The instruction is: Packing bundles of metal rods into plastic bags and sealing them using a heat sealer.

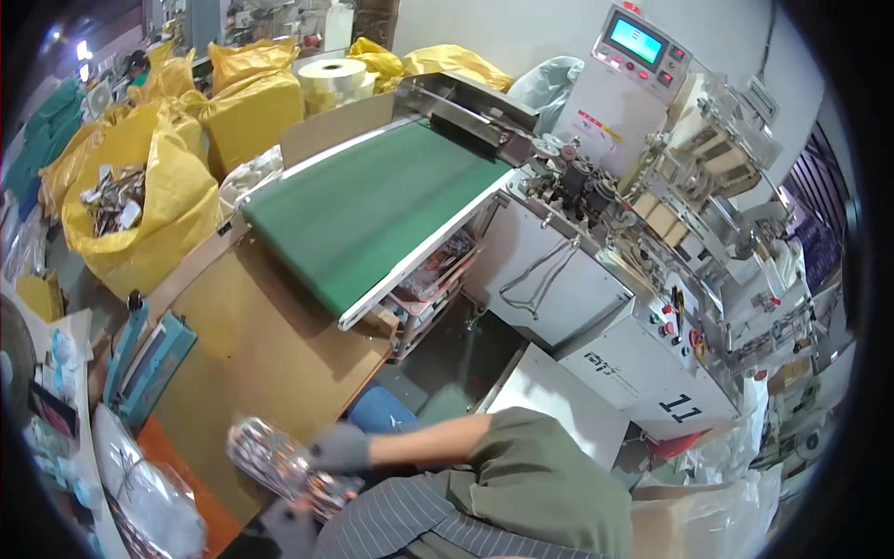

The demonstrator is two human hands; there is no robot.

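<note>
Low in the picture, my right hand, in a grey glove, reaches left from an olive sleeve and grips a bundle of shiny clear-wrapped packets. My left hand, also grey-gloved, shows only partly beneath the bundle's near end and seems to support it. The bundle hangs over the near corner of a brown cardboard-covered table. A striped garment covers my lap below the hands.
A green conveyor belt slopes away into a white packaging machine with a control panel. Yellow sacks and a film roll stand at the back left. A blue sealer lies on the left.
</note>
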